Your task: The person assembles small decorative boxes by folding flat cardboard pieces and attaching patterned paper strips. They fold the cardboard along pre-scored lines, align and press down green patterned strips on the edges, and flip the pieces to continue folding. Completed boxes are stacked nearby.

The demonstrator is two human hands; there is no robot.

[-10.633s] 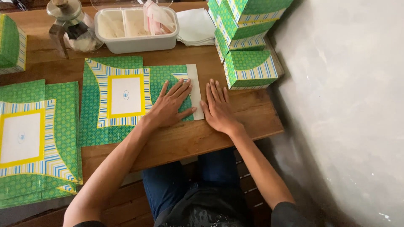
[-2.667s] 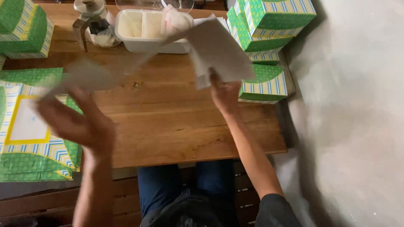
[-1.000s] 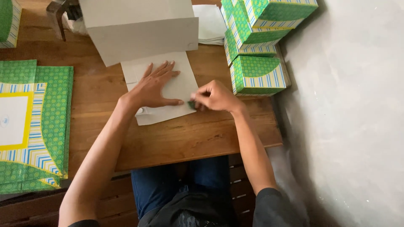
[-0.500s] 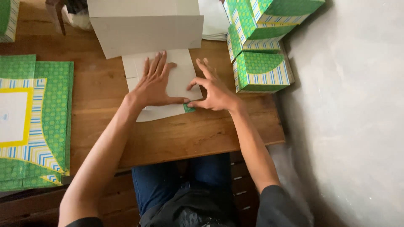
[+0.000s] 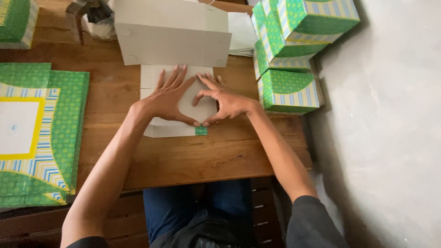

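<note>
A stack of flat green patterned box blanks (image 5: 39, 133) is seen at the far left of the wooden table (image 5: 197, 158). Next to it, the left hand (image 5: 167, 98) is laid flat, fingers spread, on a pale cardboard sheet (image 5: 179, 108) near the table's middle; nothing is grasped, only pressed down. A folded-up panel of the same sheet (image 5: 172, 39) is raised behind the hands. The right hand (image 5: 223, 101) is set beside the left, its fingers bent and its thumb touching the left thumb near a small green corner (image 5: 201, 131). Further right, folded green boxes (image 5: 287, 89) are stacked against the grey wall (image 5: 390, 124).
</note>
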